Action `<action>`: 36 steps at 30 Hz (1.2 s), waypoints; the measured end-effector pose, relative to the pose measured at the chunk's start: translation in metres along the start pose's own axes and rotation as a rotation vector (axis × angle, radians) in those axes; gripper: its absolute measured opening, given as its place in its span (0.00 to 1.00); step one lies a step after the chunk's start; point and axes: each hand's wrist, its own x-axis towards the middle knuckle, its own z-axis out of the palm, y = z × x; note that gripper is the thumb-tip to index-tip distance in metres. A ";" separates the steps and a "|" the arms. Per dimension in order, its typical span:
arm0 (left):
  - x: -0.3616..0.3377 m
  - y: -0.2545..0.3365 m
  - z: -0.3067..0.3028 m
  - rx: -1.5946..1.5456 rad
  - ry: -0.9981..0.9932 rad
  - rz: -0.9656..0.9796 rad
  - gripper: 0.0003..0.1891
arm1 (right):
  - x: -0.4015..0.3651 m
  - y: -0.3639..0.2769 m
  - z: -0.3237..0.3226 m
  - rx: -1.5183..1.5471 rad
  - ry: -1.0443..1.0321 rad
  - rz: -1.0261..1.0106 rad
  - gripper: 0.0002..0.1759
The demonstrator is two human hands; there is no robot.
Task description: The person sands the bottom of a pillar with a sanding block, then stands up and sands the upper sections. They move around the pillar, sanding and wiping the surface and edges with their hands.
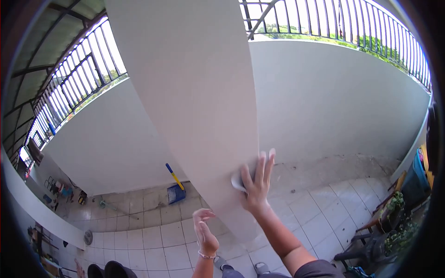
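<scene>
Your right hand (257, 187), the nearer one, presses the pale pad (238, 181) to the pillar (208, 102), your left hand (205, 233) apart, loosely curled and empty.

Setting: a home's roofed balcony or terrace. Tiled floor (155, 241), painted low walls (333, 88) topped by metal railings (320, 21), greenery visible beyond. Domestic items noted: blue dustpan (176, 193) with yellow handle on the floor, potted plants (394, 206) at the right edge.
</scene>
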 end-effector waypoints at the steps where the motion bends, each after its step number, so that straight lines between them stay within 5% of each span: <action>1: 0.002 -0.013 0.003 -0.054 0.042 0.008 0.34 | 0.033 -0.006 -0.012 0.020 0.017 -0.010 0.31; 4: 0.014 -0.016 0.007 -0.027 0.071 0.053 0.41 | 0.114 -0.020 -0.046 0.157 0.029 0.022 0.35; 7: 0.027 0.000 0.016 0.160 0.044 0.196 0.39 | 0.112 -0.011 -0.047 0.247 0.021 -0.019 0.37; 11: 0.023 -0.023 0.038 0.266 -0.084 0.283 0.42 | -0.032 0.012 -0.014 0.207 -0.220 0.155 0.35; 13: 0.013 -0.030 0.034 0.595 -0.227 0.164 0.49 | -0.109 0.014 0.007 0.112 -0.290 0.198 0.34; 17: 0.013 -0.045 0.019 0.668 -0.482 0.109 0.49 | -0.099 0.020 0.018 0.219 -0.159 0.127 0.28; 21: 0.018 -0.051 0.016 0.570 -0.586 0.089 0.49 | -0.073 0.022 0.008 0.129 -0.108 0.005 0.23; 25: 0.020 -0.055 0.016 0.562 -0.582 0.095 0.49 | 0.037 0.009 -0.011 -0.003 0.053 -0.072 0.27; 27: 0.015 -0.079 0.013 0.799 -0.608 0.135 0.49 | 0.097 -0.005 -0.025 0.208 0.111 0.016 0.28; 30: 0.007 -0.056 0.015 0.666 -0.459 0.122 0.49 | 0.123 -0.009 -0.026 0.290 0.168 0.033 0.27; 33: 0.014 -0.033 0.028 0.450 -0.340 0.084 0.44 | 0.091 -0.005 -0.031 0.117 0.082 0.017 0.24; 36: 0.015 -0.058 0.021 0.747 -0.531 0.084 0.45 | -0.012 0.016 -0.006 0.147 -0.034 0.089 0.20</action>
